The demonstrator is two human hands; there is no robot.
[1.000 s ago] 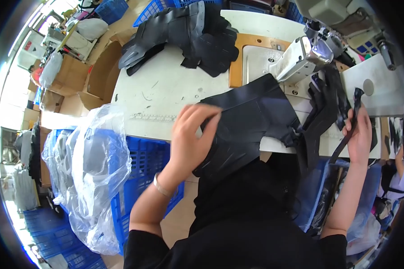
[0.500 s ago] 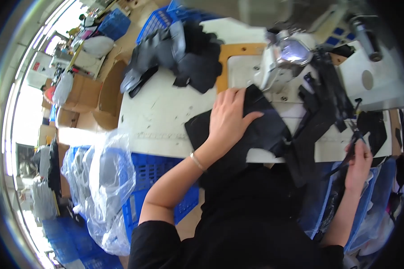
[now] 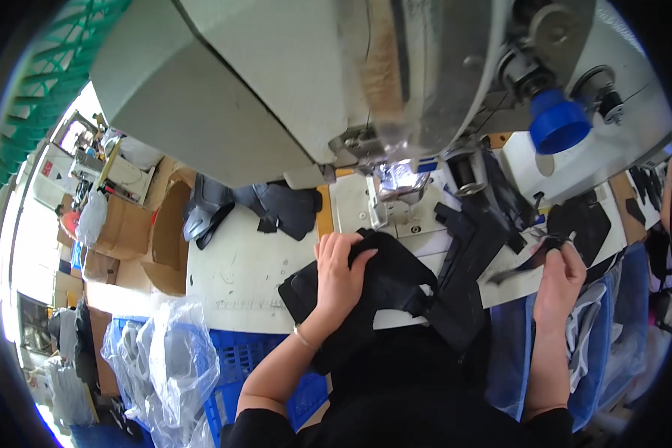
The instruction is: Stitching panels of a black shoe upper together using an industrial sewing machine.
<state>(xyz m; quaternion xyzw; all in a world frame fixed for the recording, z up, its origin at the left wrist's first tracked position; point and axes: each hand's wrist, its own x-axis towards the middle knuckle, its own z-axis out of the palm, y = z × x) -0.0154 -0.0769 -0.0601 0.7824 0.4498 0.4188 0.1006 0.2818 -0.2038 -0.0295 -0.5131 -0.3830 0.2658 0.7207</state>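
My left hand (image 3: pixel 341 276) rests on a black fabric piece (image 3: pixel 396 272) at the table's front, its fingers curled over the far edge and the thumb bent toward them. The piece lies in front of the sewing machine's needle area (image 3: pixel 399 187), partly over the table edge. To the right, my right hand (image 3: pixel 561 280) pinches a narrow black strip (image 3: pixel 526 269), blurred at its free end. Something small and dark is at its fingertips; I cannot make out its kind. Other black cut pieces (image 3: pixel 467 261) lie between the hands.
The sewing machine head (image 3: pixel 276 97) spans the top, with a blue knob (image 3: pixel 558 123). Dark pieces are piled (image 3: pixel 276 209) on the white table (image 3: pixel 235 284). Blue crates (image 3: pixel 239 358) and a clear plastic bag (image 3: pixel 164 358) stand at the left; blue-edged bins (image 3: pixel 515 358) sit at the right.
The view has shifted, bringing the machine head into the upper part. My left hand's fingers have curled on the fabric. My right hand has turned, and the strip now points left.
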